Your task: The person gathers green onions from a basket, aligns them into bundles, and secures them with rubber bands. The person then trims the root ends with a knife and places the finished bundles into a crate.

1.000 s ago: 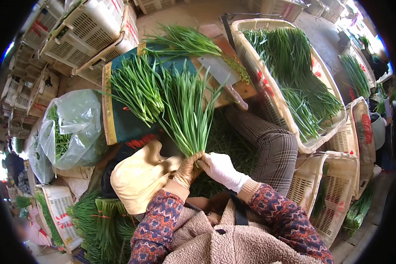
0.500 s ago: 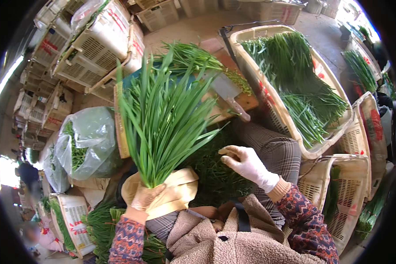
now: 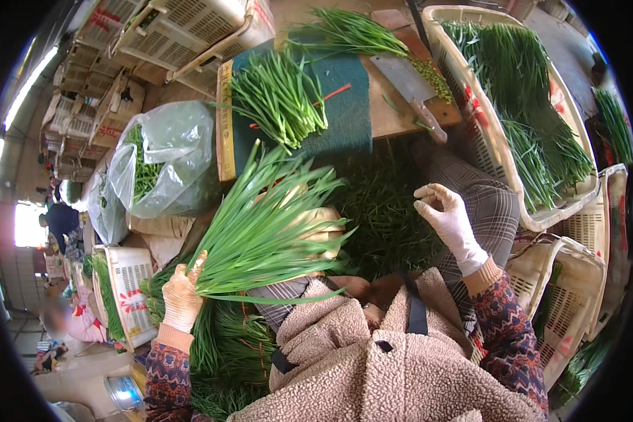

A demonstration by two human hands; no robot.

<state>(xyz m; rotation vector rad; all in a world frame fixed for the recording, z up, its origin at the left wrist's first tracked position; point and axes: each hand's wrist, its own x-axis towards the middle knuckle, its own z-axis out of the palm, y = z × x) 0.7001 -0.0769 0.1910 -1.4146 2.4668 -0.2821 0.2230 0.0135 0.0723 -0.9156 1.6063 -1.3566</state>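
My left hand [image 3: 181, 299], in a pale glove, is closed round the base of a loose bunch of garlic chives [image 3: 267, 235]. The long flat leaves fan out to the right, above my lap, partly over a cream cloth [image 3: 323, 228] at my knee. My right hand [image 3: 446, 218], in a white glove, is held over my other knee with thumb and fingers curled together; anything between them is too small to make out. Another bunch of chives [image 3: 281, 98] lies on the blue-green cloth [image 3: 348, 105] of the work board, near a red tie [image 3: 336, 93].
A cleaver [image 3: 408, 81] lies on the board, with more chives [image 3: 348, 32] behind it. A large crate of chives [image 3: 436, 17] stands at right, other crates [image 3: 555, 281] below it. At left sit a clear plastic bag of greens [image 3: 165, 165] and stacked crates [image 3: 190, 32]. Trimmings [image 3: 387, 225] lie between my knees.
My left hand has moved left and tipped the chives from upright to slanting rightward. My right hand stays apart from them, fingers curled. The view has shifted, and the board's chives are uncovered.
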